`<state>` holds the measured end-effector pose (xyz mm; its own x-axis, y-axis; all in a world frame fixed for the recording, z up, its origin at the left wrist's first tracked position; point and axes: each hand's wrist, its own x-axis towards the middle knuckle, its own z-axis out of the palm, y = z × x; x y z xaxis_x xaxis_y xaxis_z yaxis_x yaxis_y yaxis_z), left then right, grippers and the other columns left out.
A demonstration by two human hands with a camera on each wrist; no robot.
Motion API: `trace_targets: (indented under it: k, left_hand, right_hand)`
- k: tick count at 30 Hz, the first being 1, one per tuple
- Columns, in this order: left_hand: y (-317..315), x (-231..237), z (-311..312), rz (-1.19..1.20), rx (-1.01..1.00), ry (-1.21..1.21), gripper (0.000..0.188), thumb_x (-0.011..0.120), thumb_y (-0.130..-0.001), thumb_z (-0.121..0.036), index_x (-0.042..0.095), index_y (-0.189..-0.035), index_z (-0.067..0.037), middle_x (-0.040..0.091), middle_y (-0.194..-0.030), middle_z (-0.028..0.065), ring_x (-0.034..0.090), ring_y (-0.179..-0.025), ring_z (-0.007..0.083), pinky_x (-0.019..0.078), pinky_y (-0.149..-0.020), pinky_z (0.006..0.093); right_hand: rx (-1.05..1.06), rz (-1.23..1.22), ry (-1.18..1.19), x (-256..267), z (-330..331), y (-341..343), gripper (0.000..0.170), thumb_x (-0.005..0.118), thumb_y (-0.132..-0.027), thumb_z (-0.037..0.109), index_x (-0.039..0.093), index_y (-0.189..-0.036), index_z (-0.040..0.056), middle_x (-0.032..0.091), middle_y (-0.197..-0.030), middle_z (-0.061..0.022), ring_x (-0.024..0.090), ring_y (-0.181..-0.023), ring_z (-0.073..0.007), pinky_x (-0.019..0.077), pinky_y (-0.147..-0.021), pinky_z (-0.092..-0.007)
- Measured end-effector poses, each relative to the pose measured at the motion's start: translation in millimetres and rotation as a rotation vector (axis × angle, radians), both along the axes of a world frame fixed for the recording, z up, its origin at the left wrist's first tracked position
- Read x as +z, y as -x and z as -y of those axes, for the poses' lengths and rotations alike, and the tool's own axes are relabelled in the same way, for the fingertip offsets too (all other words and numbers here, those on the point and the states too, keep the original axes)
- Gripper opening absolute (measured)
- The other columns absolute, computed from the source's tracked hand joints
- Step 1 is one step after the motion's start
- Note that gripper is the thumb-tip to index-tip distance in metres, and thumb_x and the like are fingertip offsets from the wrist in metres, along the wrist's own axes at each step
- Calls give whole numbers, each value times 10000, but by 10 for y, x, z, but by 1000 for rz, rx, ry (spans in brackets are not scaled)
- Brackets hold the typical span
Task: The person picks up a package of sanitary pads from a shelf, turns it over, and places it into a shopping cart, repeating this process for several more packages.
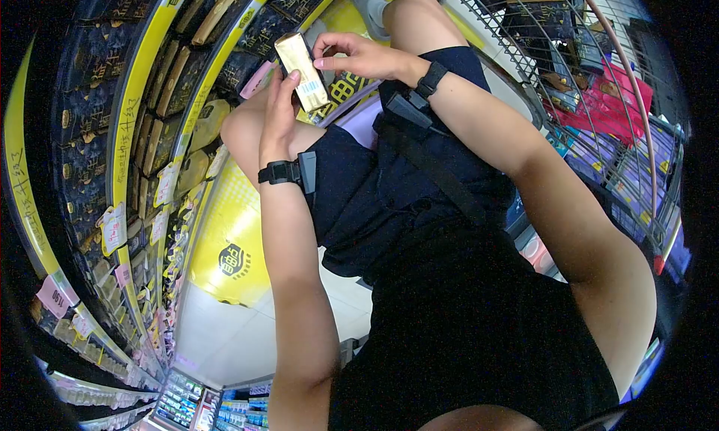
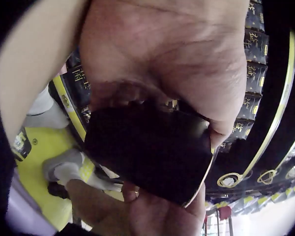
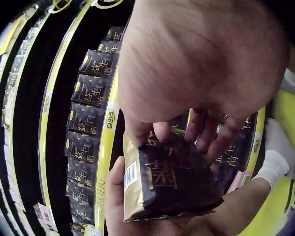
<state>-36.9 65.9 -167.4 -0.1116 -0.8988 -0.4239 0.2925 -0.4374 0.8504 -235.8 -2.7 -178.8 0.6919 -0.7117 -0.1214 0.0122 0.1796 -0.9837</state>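
A black pack of sanitary pads [image 3: 174,177] with gold lettering and a gold barcoded side is held in front of the shelves. My left hand [image 1: 280,116] grips it from one side, the thumb lying on the gold face in the head view. From the opposite side my right hand [image 1: 359,59] pinches its upper edge with thumb and fingertips. In the left wrist view the pack [image 2: 147,147] shows only a dark face, and much of the left hand's fingers is hidden behind it.
Store shelves [image 1: 123,131] with yellow edge strips and rows of similar black packs [image 3: 83,140] rise on the left. A wire shopping cart [image 1: 625,79] holding a pink bag [image 1: 610,105] stands at the right. Bent knees and a yellow floor mat [image 1: 232,244] lie below the hands.
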Motion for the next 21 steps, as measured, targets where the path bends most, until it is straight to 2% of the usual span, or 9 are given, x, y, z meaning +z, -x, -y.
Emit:
trace_targets:
  k: [2, 5, 8, 9, 12, 14, 16, 18, 21]
  left_hand:
    - [-2, 9, -4, -32, 0, -20, 601, 521, -961, -318, 339, -1417, 29, 557, -1260, 133, 573, -1133, 207, 463, -969, 342]
    - [7, 5, 4, -11, -1, -21, 558, 470, -987, -331, 379, -1401, 31, 574, -1248, 125, 581, -1125, 200, 464, -968, 331]
    - [78, 120, -15, -43, -20, 5, 525, 438, -1016, -363, 429, -1378, 17, 575, -1257, 114, 578, -1124, 185, 468, -960, 324]
    - [69, 122, -38, 11, -25, -17, 533, 421, -1025, -390, 439, -1372, 15, 574, -1259, 113, 577, -1121, 183, 467, -960, 325]
    - [26, 173, -54, 102, -131, -63, 595, 372, -1033, -477, 466, -1357, 13, 576, -1258, 108, 572, -1112, 178, 457, -965, 321]
    - [84, 166, -82, 121, -128, -29, 620, 360, -1030, -497, 462, -1361, 17, 576, -1259, 110, 569, -1110, 182, 456, -961, 320]
    - [53, 128, -88, 154, -126, 8, 645, 349, -1026, -516, 457, -1365, 21, 577, -1260, 113, 567, -1108, 186, 456, -958, 320]
    - [-157, -261, -52, 260, -167, 25, 702, 348, -1014, -548, 423, -1386, 43, 496, -1357, 136, 498, -1201, 214, 402, -1020, 328]
    - [-81, -134, -11, 132, -131, 22, 608, 442, -1024, -430, 388, -1411, 35, 479, -1367, 139, 490, -1201, 214, 405, -1004, 319]
  right_hand:
    - [5, -13, 63, -7, -8, 3, 329, 672, -923, 336, 546, -1063, 66, 573, -998, -20, 537, -950, -105, 489, -769, -279]
    - [-26, -195, -64, 2, -40, 0, 540, 681, -898, 422, 497, -1214, 24, 545, -1110, -84, 535, -1030, -147, 495, -814, -280]
    - [25, -157, -248, 84, -63, 12, 827, 711, -842, 506, 379, -1374, -33, 485, -1259, -157, 515, -1125, -207, 503, -855, -303]
    - [67, -182, -238, 118, -47, 8, 984, 727, -805, 551, 289, -1439, -61, 434, -1348, -193, 496, -1182, -242, 508, -876, -332]
    - [217, -182, -301, 305, -69, 88, 1118, 767, -760, 552, 174, -1454, -93, 445, -1354, -280, 519, -1185, -293, 525, -886, -353]
    - [202, -155, -243, 260, -90, 94, 1143, 788, -725, 569, 206, -1428, -119, 456, -1354, -287, 524, -1186, -305, 511, -913, -357]
    - [141, -208, -190, 314, -96, 96, 1065, 810, -721, 532, 293, -1386, -119, 524, -1289, -253, 533, -1161, -275, 465, -961, -338]
    - [44, -102, -146, 370, -132, 112, 1002, 854, -699, 457, 337, -1351, -101, 564, -1230, -214, 545, -1114, -252, 471, -938, -330]
    - [33, -23, -175, 425, -166, 187, 886, 867, -721, 312, 345, -1331, -60, 583, -1174, -160, 549, -1079, -203, 478, -912, -319]
